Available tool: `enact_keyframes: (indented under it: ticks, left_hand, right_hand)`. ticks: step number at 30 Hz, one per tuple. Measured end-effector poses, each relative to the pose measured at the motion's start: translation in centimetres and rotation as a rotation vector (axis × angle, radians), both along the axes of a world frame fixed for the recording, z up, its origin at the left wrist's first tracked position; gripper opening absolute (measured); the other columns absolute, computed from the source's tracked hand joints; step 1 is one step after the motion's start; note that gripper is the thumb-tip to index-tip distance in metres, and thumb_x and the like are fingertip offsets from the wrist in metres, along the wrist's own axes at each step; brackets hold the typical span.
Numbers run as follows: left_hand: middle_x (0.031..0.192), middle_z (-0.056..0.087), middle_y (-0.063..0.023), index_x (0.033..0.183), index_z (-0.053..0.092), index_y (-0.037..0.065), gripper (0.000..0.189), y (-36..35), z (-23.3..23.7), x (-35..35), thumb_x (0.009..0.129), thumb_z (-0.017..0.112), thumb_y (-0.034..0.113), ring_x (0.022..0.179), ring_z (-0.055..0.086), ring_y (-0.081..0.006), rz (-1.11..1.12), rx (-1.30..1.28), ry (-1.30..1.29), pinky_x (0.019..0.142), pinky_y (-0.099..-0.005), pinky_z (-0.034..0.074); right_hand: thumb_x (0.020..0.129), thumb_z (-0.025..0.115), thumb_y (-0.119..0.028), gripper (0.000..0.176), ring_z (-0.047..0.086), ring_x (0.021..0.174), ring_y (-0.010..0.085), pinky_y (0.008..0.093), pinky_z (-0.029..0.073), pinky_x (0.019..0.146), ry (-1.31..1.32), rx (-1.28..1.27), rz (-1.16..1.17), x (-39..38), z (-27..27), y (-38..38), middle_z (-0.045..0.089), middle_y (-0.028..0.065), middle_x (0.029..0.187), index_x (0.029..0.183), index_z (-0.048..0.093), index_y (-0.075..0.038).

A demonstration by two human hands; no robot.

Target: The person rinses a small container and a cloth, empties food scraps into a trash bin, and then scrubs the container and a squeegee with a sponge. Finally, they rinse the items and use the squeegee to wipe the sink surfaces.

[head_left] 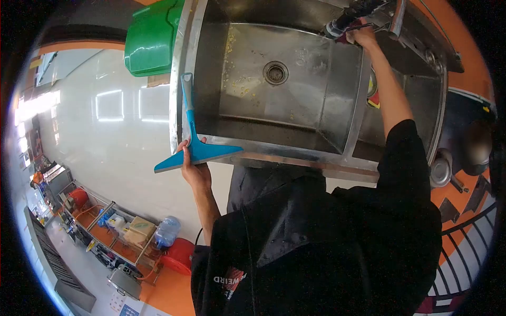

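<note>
My left hand [196,173] is closed on the head of a blue squeegee [196,149] with a grey handle end. The squeegee lies over the sink's left front corner, its handle pointing toward the far side. At the far right, my right hand [362,36] is closed around a black rinse sprayer [345,22], fingers partly hidden. Below the sprayer is the steel sink [295,100], with yellow bits of food scattered on its left side and a round drain [275,72] in its floor.
A second basin [408,105] adjoins on the right, with a yellow and red item [373,99] partly behind my right arm. A green bin [153,39] stands left of the sink. A pan [441,171] sits at far right. Behind left are a rack, water jug [167,230] and red tub [179,256].
</note>
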State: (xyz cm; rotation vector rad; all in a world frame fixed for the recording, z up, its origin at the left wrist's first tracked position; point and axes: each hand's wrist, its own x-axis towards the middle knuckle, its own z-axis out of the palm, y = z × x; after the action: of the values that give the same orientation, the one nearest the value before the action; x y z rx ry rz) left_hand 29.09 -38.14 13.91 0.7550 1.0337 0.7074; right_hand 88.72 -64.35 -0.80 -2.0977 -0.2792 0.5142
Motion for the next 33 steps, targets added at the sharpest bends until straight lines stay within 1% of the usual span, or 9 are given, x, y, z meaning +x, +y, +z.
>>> enact_keyframes:
  ticks: [2,9,12,17,20,26,28,29,33]
  left_hand:
    - [0.126,0.048,-0.0139,0.118,0.048,0.008,0.028,0.0,-0.1,-0.2,0.096,0.047,0.027,0.111,0.054,-0.0365,-0.002,0.007,-0.011,0.099,-0.0446,0.038]
    - [0.125,0.049,-0.0145,0.118,0.048,0.007,0.03,0.5,0.2,-0.2,0.096,0.048,0.028,0.112,0.054,-0.0367,0.003,0.015,0.001,0.099,-0.0436,0.039]
    - [0.125,0.049,-0.0149,0.118,0.047,0.007,0.031,0.6,0.3,-0.2,0.096,0.048,0.028,0.111,0.054,-0.0364,0.004,0.002,-0.023,0.098,-0.0435,0.039]
    - [0.127,0.048,-0.0159,0.119,0.046,0.007,0.031,0.5,0.4,0.5,0.096,0.048,0.027,0.111,0.054,-0.0362,-0.014,0.019,-0.075,0.098,-0.0452,0.039]
    - [0.127,0.047,-0.0169,0.12,0.045,0.007,0.032,0.6,-0.4,0.4,0.095,0.049,0.027,0.111,0.054,-0.0368,-0.026,0.007,-0.091,0.098,-0.0455,0.038]
    - [0.127,0.048,-0.0168,0.122,0.043,0.008,0.032,0.3,-0.4,0.6,0.096,0.048,0.027,0.109,0.056,-0.0363,-0.068,-0.01,-0.1,0.097,-0.0455,0.039]
    - [0.127,0.048,-0.0169,0.121,0.044,0.008,0.032,0.2,-0.1,0.6,0.095,0.049,0.027,0.109,0.056,-0.0363,-0.071,-0.016,-0.107,0.097,-0.0453,0.039]
    - [0.128,0.047,-0.0169,0.12,0.044,0.008,0.032,0.3,0.1,0.7,0.095,0.049,0.027,0.109,0.056,-0.0362,-0.069,-0.02,-0.113,0.097,-0.0451,0.039]
    - [0.12,0.054,-0.0171,0.119,0.045,0.008,0.031,0.3,0.0,0.5,0.096,0.048,0.028,0.105,0.058,-0.0326,-0.028,0.029,-0.082,0.096,-0.0434,0.039]
  right_hand:
    - [0.081,0.063,-0.025,0.027,0.063,0.088,0.0293,0.0408,0.05,0.074,-0.689,-0.408,0.038,-0.6,2.3,0.7,0.065,0.0132,0.094,0.1,0.059,-0.007]
    - [0.078,0.067,-0.02,0.023,0.062,0.094,0.0299,0.0404,0.049,0.077,-0.411,-0.604,0.028,2.4,2.9,0.4,0.065,0.0147,0.097,0.097,0.063,-0.007]
    - [0.081,0.065,-0.023,0.024,0.062,0.094,0.027,0.0399,0.049,0.078,-0.629,-0.23,-0.034,0.6,2.5,-0.9,0.065,0.0128,0.099,0.1,0.062,-0.007]
    - [0.087,0.057,-0.019,0.024,0.062,0.092,0.026,0.0411,0.052,0.08,0.475,0.687,-0.394,-1.8,5.0,-2.2,0.063,0.0131,0.103,0.106,0.058,-0.004]
    - [0.088,0.058,-0.027,0.029,0.063,0.088,0.0302,0.0432,0.055,0.071,0.791,0.7,-0.317,-7.2,5.8,-2.6,0.062,0.0147,0.104,0.105,0.057,-0.004]
    - [0.086,0.058,-0.041,0.037,0.064,0.072,0.0177,0.0332,0.053,0.06,1.252,0.238,0.038,-25.9,6.1,-0.6,0.066,0.007,0.093,0.104,0.06,-0.009]
    - [0.091,0.044,-0.054,0.059,0.059,0.104,0.025,0.0414,0.046,0.089,1.317,0.014,0.176,-30.8,-0.8,-2.0,0.06,0.0143,0.118,0.124,0.053,-0.006]
    - [0.092,0.04,-0.056,0.066,0.048,0.12,0.0323,0.0424,0.037,0.1,0.868,-0.507,0.362,-33.1,4.4,-0.3,0.052,0.018,0.129,0.131,0.048,-0.004]
    - [0.088,0.053,-0.045,0.053,0.058,0.092,0.0281,0.0431,0.042,0.083,0.445,-0.733,0.835,-36.2,-2.6,-0.8,0.064,0.0208,0.102,0.108,0.061,0.004]
